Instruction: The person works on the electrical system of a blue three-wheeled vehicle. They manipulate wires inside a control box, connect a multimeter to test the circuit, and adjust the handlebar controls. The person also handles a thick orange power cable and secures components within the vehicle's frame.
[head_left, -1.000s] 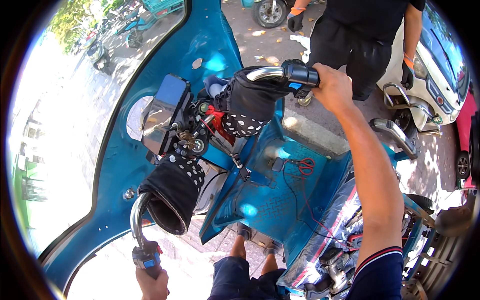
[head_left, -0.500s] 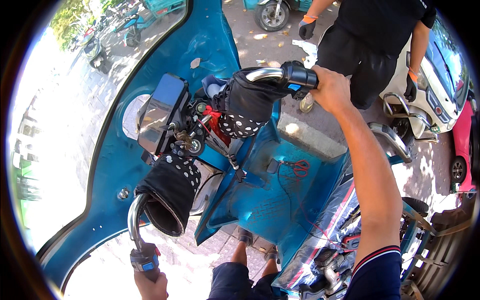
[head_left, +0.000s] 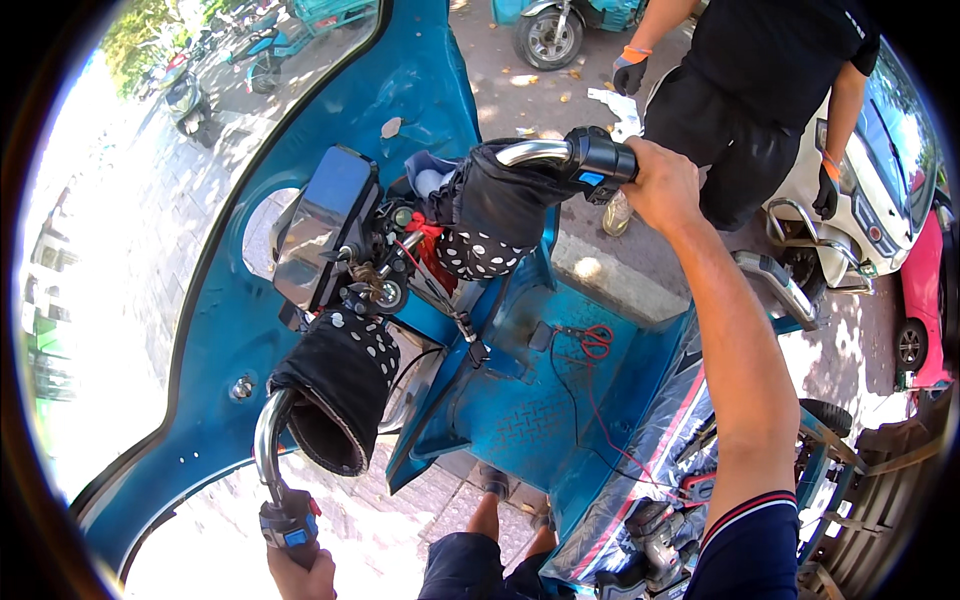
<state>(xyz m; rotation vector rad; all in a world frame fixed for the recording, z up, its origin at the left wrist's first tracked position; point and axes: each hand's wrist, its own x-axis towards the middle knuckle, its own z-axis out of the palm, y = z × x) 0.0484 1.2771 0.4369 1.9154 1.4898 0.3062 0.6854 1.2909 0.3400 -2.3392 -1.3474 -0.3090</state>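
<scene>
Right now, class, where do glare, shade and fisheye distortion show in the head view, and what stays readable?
Head view, far left: paving washed out nearly white; head view, right: road mottled with sun and shade; head view, lower right: brown slats bowed near the black rim; head view, centre: right hand fairly sharp.

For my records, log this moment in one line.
left hand: grips left handlebar | right hand: grips right handlebar | red-handled scissors: on blue footboard | gloved person: standing nearby
</scene>
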